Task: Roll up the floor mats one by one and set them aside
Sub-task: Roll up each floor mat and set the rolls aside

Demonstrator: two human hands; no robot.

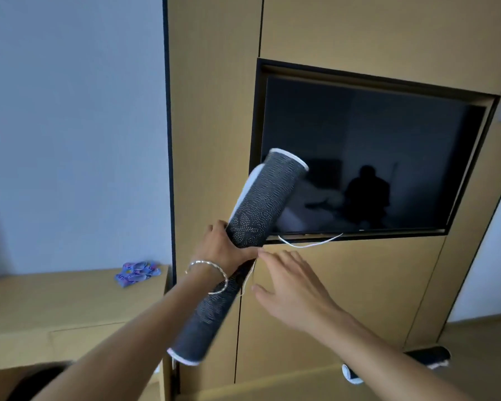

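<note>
- Left hand (229,250) is wrapped round the middle of the rolled mat (261,204), which is up in the air and tilted, top end in front of the TV (373,157).
- Right hand (289,285) is flat-fingered, holding nothing, just beside the roll.
- I'd put that free hand on the lower half so the roll can't loosen or swing into the screen.
- Watch the thin white cord (248,280) dangling by the grip.
- Another rolled-up mat (425,355) lies on the floor by the wall unit, so next to it seems like the spot.

Dim, soft daylight; right hand (294,287) motion-blurred; wide-angle bending at edges; television (368,157) reflects room.
</note>
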